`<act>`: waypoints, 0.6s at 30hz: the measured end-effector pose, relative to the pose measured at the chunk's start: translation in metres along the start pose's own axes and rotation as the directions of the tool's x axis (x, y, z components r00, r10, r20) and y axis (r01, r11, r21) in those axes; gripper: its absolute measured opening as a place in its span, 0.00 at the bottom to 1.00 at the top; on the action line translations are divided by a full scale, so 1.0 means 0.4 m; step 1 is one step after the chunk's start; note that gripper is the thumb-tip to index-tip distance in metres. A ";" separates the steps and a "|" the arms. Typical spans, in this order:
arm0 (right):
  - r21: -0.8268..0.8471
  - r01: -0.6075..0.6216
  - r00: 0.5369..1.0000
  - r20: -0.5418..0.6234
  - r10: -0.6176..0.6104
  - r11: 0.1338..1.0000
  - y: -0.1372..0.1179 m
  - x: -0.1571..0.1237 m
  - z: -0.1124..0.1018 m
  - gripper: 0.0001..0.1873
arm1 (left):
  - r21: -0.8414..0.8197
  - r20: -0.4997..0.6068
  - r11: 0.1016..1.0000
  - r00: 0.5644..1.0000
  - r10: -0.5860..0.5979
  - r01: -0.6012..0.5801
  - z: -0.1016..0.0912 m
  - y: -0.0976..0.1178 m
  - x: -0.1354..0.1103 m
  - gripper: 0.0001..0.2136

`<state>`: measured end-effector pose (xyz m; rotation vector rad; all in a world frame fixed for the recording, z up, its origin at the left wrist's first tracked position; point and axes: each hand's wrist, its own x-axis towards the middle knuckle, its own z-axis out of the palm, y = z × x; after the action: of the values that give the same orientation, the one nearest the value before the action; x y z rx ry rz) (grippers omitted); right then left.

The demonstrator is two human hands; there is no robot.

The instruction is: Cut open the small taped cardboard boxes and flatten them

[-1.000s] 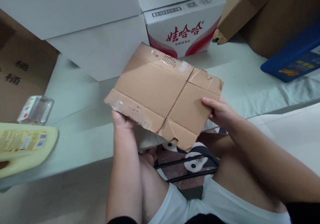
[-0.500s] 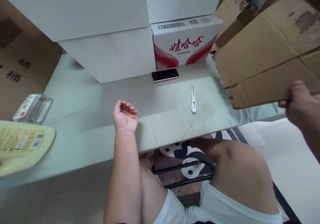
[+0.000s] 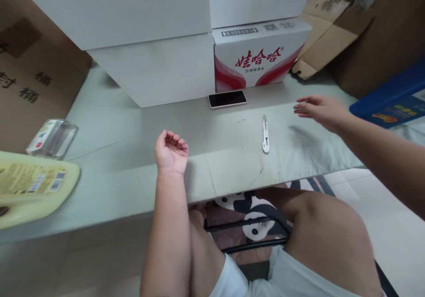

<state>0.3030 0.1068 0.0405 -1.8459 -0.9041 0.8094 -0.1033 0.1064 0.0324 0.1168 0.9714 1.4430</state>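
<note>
My left hand [image 3: 171, 152] rests palm up on the table cover, its fingers loosely curled and nothing in them. My right hand [image 3: 320, 110] hovers over the right part of the table, empty, with its fingers stretched out to the left. Between the two hands lies a white utility knife [image 3: 265, 134], nearer to the right one. Behind it a phone with a dark screen [image 3: 227, 99] lies flat against the foot of the boxes.
White boxes [image 3: 166, 71] are stacked at the back, beside a red and white carton [image 3: 259, 60]. Brown cardboard [image 3: 318, 40] leans back right, near a blue container [image 3: 395, 100]. A yellow bottle [image 3: 36, 186] and a clear plastic box [image 3: 53, 138] lie left, before a brown carton [image 3: 29, 62].
The flattened cardboard piece has left my right hand and is out of sight there. That hand has moved left over the table, and a blue container now shows. My left hand stays put.
</note>
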 end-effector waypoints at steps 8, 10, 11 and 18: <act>-0.370 0.448 0.883 0.325 -0.338 0.814 -0.088 -0.130 0.155 0.13 | -0.032 -0.002 0.999 0.999 0.044 -0.044 -0.034 0.024 -0.015 0.05; -0.319 0.632 0.748 0.487 -0.450 0.706 -0.137 -0.203 0.245 0.19 | -0.036 0.017 0.998 0.999 0.044 -0.043 -0.042 0.025 -0.013 0.06; -0.277 0.710 0.664 0.569 -0.484 0.648 -0.160 -0.246 0.297 0.21 | -0.034 0.043 0.999 0.998 0.041 -0.039 -0.046 0.024 -0.011 0.06; -0.041 0.941 0.218 0.831 -0.511 0.335 -0.239 -0.521 0.643 0.28 | -0.132 0.268 0.964 0.927 0.261 -0.233 -0.064 -0.025 -0.006 0.21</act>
<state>-0.0394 0.0744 0.0627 -1.0556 -2.6053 0.5435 -0.1111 0.0903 0.0113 0.3756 0.6654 1.6493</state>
